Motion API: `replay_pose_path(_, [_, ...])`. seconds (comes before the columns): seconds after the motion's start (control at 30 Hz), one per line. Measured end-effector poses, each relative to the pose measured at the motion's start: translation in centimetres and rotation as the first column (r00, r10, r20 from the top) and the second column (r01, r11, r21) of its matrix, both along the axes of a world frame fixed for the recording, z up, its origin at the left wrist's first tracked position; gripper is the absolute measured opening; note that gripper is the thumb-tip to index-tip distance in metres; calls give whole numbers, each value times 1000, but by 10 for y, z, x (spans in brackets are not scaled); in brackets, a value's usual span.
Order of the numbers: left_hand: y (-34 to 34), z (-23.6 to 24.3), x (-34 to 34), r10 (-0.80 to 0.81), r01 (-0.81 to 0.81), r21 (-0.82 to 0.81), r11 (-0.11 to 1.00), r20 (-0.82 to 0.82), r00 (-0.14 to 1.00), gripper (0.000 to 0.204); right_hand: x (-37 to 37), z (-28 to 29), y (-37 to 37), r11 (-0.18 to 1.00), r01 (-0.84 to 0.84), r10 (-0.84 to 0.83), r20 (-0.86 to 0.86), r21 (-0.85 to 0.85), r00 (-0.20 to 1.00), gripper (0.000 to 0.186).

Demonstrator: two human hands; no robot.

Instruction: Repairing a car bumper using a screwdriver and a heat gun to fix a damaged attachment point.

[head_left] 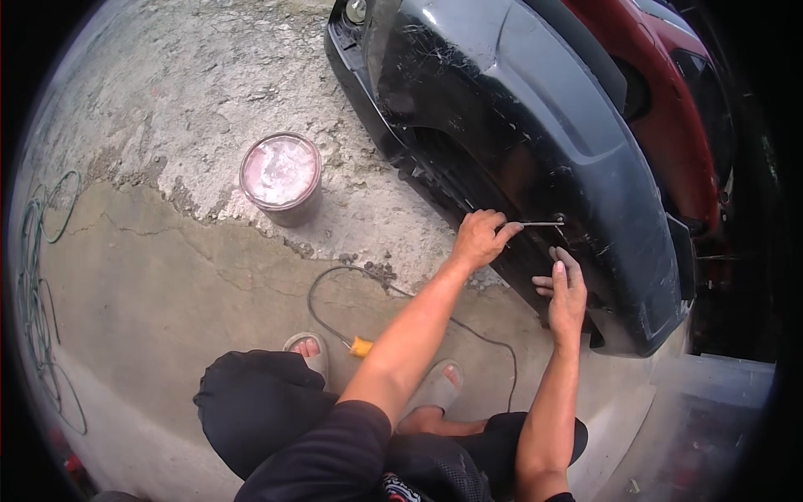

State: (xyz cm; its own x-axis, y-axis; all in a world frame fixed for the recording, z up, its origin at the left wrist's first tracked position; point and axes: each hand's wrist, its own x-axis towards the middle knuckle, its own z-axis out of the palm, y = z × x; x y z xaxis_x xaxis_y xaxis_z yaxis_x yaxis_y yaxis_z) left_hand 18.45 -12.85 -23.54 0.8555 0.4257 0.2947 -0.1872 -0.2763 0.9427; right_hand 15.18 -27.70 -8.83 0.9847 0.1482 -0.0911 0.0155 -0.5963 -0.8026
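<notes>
A scuffed black car bumper [535, 109] stands at the right, reaching from the top of the view down to my right hand. My left hand [483, 238] is closed round a slim silver wrench-like tool [539, 223], its far end against a small spot on the bumper's lower face. The exact kind of tool is too small to make out. Just below that end, my right hand [565, 289] is held up close to the bumper with its fingers stretched out and nothing seen in it.
On the rough concrete left of the bumper stands a round bucket [283, 174] with a whitish, pinkish top. A dark cord [493, 341] with a yellow connector [361, 346] runs by my feet. Green hose or cable [38, 276] lies far left. Behind the bumper is a red car [669, 109].
</notes>
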Motion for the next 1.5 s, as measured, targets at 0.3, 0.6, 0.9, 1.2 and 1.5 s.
replay_pose_path(0.3, [-7, -6, -2, 12, -13, -38, 999, -10, 1000, 37, -21, 65, -30, 975, -123, 90, -176, -187, 980, 43])
replay_pose_path(0.6, [-8, -6, -3, -43, 42, -40, 998, -11, 999, 36, 8, 24, -5, 960, -181, 175, -48, -213, 983, 44])
replay_pose_path(0.9, [-13, -4, -6, -88, 86, -69, 994, -18, 996, 42, 13, 16, 6, 975, -168, 162, -53, -146, 985, 41])
replay_pose_path(1.2, [-8, -3, -5, -141, 137, -48, 989, -82, 987, 38, 22, 11, 4, 987, -14, 9, -34, -160, 999, 43])
replay_pose_path(1.5, [-9, -46, -20, 62, -59, -160, 985, 14, 998, 41, 32, 12, 8, 945, 194, -201, 1, -263, 980, 59])
